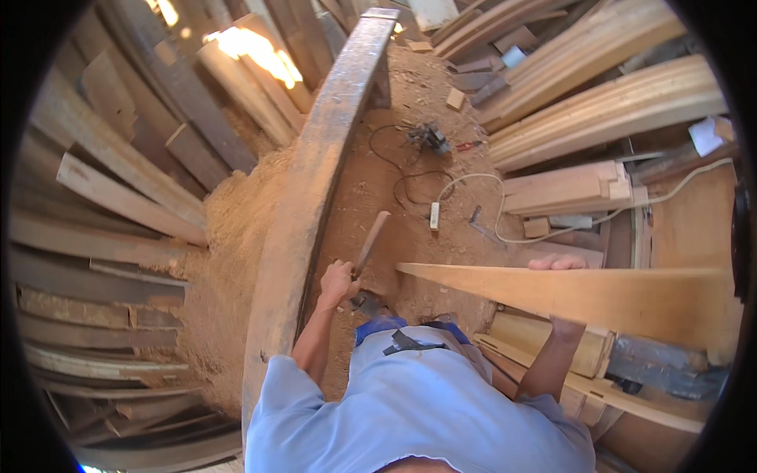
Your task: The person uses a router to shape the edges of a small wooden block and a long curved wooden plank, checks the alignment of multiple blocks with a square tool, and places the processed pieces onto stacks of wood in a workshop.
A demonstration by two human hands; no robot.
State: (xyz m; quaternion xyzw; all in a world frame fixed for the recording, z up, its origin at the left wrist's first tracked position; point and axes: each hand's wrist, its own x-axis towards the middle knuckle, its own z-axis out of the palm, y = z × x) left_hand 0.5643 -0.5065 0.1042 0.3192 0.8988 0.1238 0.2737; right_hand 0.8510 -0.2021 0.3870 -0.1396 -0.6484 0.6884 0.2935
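Note:
My left hand is closed around the lower end of a narrow, flat brown strip, which looks like wood and points up and away from me. Its kind cannot be made out further. On the right, my right hand grips a long pale wooden board, fingers over its upper edge and the arm passing behind it. The board's narrow end reaches toward the middle of the floor. A long, worn wooden beam runs just left of my left hand.
Stacked planks fill the right side; loose planks lean along the left beside a sawdust heap. Ahead on the floor lie a dark corded power tool and a white socket block with a pale cable.

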